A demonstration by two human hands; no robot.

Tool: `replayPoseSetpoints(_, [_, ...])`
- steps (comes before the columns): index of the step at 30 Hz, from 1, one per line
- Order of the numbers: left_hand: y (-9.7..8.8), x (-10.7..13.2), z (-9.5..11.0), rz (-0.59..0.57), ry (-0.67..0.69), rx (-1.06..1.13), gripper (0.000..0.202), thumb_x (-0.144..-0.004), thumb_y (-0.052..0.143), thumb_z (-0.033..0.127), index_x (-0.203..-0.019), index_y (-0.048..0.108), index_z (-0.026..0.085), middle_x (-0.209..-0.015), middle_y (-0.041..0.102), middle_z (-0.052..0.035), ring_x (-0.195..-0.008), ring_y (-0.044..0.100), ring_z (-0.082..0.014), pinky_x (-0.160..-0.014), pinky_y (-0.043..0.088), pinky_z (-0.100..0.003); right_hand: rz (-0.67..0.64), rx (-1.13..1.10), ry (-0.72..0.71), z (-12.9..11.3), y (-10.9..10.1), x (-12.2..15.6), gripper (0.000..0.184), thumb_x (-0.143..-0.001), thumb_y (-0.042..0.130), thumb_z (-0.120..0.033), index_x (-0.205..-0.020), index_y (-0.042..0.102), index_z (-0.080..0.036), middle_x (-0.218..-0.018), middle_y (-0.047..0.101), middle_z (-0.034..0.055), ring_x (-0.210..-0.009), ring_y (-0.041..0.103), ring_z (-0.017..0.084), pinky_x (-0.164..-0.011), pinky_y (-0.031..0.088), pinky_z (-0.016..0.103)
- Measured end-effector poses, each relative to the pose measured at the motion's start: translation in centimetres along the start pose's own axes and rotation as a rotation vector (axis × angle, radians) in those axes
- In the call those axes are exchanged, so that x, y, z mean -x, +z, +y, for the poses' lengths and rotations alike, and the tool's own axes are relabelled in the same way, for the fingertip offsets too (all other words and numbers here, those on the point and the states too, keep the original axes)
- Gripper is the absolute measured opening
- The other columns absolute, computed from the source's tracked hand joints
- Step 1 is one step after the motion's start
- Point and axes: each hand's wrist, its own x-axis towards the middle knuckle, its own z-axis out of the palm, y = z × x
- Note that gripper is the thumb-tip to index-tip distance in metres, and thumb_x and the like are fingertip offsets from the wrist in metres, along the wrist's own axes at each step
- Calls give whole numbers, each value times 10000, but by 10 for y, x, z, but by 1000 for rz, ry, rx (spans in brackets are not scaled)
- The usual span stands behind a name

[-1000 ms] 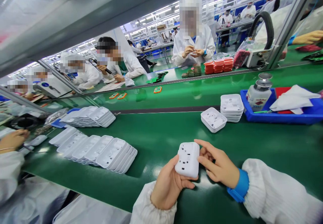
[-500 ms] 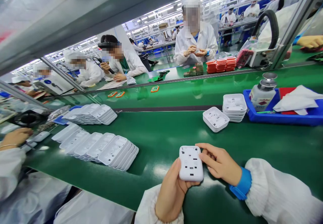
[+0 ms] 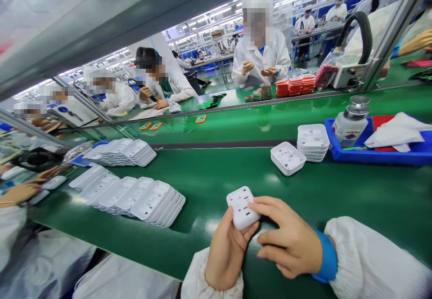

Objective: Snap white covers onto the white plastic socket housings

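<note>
A green conveyor belt (image 3: pixel 354 200) runs wide beyond the fingers, its near edge passing under both white sleeves, with bare green room stretching ahead of the fingertips to a dark seam before the next belt. Far off the left hand's side, two rows of fanned white tray covers (image 3: pixel 135 198) lie overlapped on the belt. Beyond the right hand's fingers, well apart, stand two short stacks of square white housings (image 3: pixel 299 150), and past them a blue tray (image 3: pixel 381 157) holds a bottle and white cloths. At centre, a worker's left hand (image 3: pixel 224 249) grips a white socket housing (image 3: pixel 241 207) just above the belt, thumb and fingers pinching its lower edge. The right hand (image 3: pixel 290 238), a blue wristband behind it, curls over, fingertips pressing the housing's right side. The housing is a rounded white rectangle, tilted, its face showing several small slots and openings.
</note>
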Motion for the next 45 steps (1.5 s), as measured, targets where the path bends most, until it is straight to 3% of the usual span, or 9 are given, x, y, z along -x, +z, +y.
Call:
replayPoseSetpoints(5, [2, -1, 2, 13, 14, 57, 374, -907, 490, 266, -1266, 482, 161, -1171, 624, -114, -986, 632, -215, -890, 505, -373, 273, 174, 165, 17, -8, -2, 252, -867, 478, -163, -1091, 587, -123, -1285, 395, 180, -1126, 429, 322, -900, 412, 490])
replayPoseSetpoints(9, [2, 0, 4, 54, 13, 82, 376, -908, 492, 259, -1274, 470, 179, -1188, 616, -105, -1009, 625, -219, -915, 494, -389, 429, 480, 209, 44, -25, -2, 262, -870, 511, -226, -1102, 574, -122, -1270, 409, 181, -1138, 406, 353, -935, 356, 541])
replayPoseSetpoints(15, [2, 1, 8, 81, 55, 97, 369, -920, 471, 305, -1265, 486, 178, -1217, 598, -116, -1066, 598, -225, -908, 500, -377, 402, 637, 256, 74, -35, 8, 188, -865, 518, -306, -961, 607, -171, -1154, 513, 131, -1174, 378, 375, -943, 341, 552])
replayPoseSetpoints(20, [-9, 2, 18, 226, 236, 12, 366, -939, 400, 360, -1230, 518, 173, -1212, 594, -116, -1143, 543, -222, -901, 490, -330, 458, 653, 270, 80, -35, 12, 269, -823, 536, -311, -1064, 553, -193, -1143, 526, 117, -1167, 391, 366, -955, 318, 557])
replayPoseSetpoints(25, [-53, 9, 33, 421, 632, -708, 291, -870, 531, 340, -1144, 555, 244, -1124, 599, -32, -1114, 508, -201, -934, 400, -277, 447, 660, 300, 88, -37, 14, 229, -798, 509, -301, -975, 599, -187, -1158, 487, 140, -1161, 375, 390, -913, 342, 562])
replayPoseSetpoints(31, [-97, 15, 55, 538, 1162, -1588, 243, -832, 561, 328, -1049, 570, 221, -1019, 576, -71, -965, 514, -243, -907, 358, -389, 493, 598, 321, 88, -39, 13, 118, -774, 506, -262, -810, 601, -203, -1129, 505, 118, -1118, 423, 366, -884, 365, 540])
replayPoseSetpoints(35, [-105, 14, 62, 583, 1186, -1833, 254, -826, 563, 346, -1029, 612, 200, -940, 600, -83, -902, 541, -249, -838, 373, -390, 505, 517, 308, 79, -40, 10, 107, -801, 485, -245, -828, 579, -202, -1099, 523, 120, -1090, 451, 350, -875, 378, 540])
replayPoseSetpoints(41, [-107, 16, 63, 691, 998, -2027, 282, -831, 518, 397, -1012, 668, 241, -920, 612, -78, -866, 552, -253, -780, 370, -385, 503, 344, 256, 54, -35, 4, 86, -819, 477, -188, -852, 554, -209, -1132, 512, 119, -1155, 412, 337, -924, 354, 534])
replayPoseSetpoints(45, [-108, 17, 63, 640, 974, -2129, 262, -825, 514, 392, -971, 699, 277, -928, 623, -80, -915, 540, -281, -818, 368, -435, 423, 87, 279, 37, -24, 2, 74, -877, 464, -198, -872, 537, -211, -1153, 508, 118, -1176, 409, 315, -955, 338, 516])
